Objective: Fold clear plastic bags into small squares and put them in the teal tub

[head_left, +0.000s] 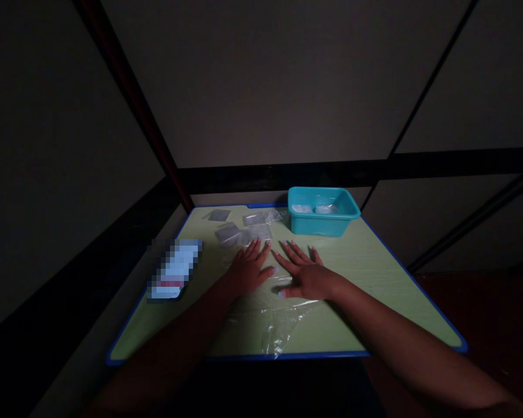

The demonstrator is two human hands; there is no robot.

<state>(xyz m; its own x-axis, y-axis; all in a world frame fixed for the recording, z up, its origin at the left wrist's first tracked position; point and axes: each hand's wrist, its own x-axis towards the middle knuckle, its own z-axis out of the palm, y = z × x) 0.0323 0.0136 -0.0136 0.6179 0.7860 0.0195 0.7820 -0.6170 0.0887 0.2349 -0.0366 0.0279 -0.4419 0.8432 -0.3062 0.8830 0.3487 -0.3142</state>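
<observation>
A sheet of clear plastic (279, 325) lies on the light green table, its near end reaching the front edge. My left hand (248, 270) rests flat on it with the fingers spread, the fingertips close to some small greyish packets (230, 233). To its right, my right hand (305, 276) also lies palm down on the plastic, fingers apart. Neither hand grips anything, and a small gap separates them. More flat packets, one grey (219, 215) and one in clear wrap (257, 218), lie farther back.
A turquoise basket (320, 225) holding whitish packets stands at the back right of the table (375, 290). On the left edge lies a phone-like device (176, 270), its screen pixelated. A wall rises behind.
</observation>
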